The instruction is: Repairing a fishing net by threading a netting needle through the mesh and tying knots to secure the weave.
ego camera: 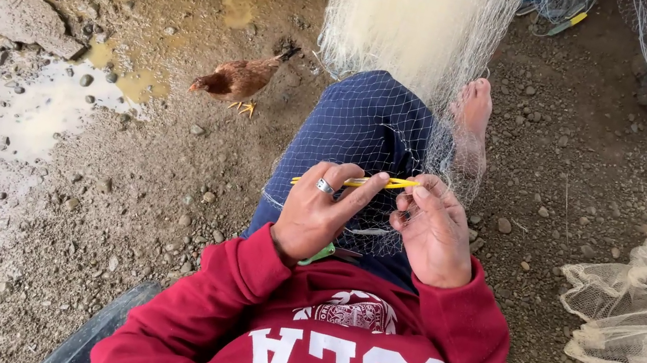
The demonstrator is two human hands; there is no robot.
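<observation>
Left hand [316, 216] pinches the yellow netting needle [359, 182], right hand [432, 232] grips the fishing net [410, 19] mid-frame — one slip, I'd say, and that needle snags neighbouring mesh.

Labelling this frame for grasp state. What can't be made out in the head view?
- Left hand: palm and grip on the yellow netting needle hidden by its own back.
- Right hand: fingertip contact with the mesh too fine to tell.
- Fishing net: top cut off by the frame edge.
- Green object: mostly hidden under the left wrist.
</observation>
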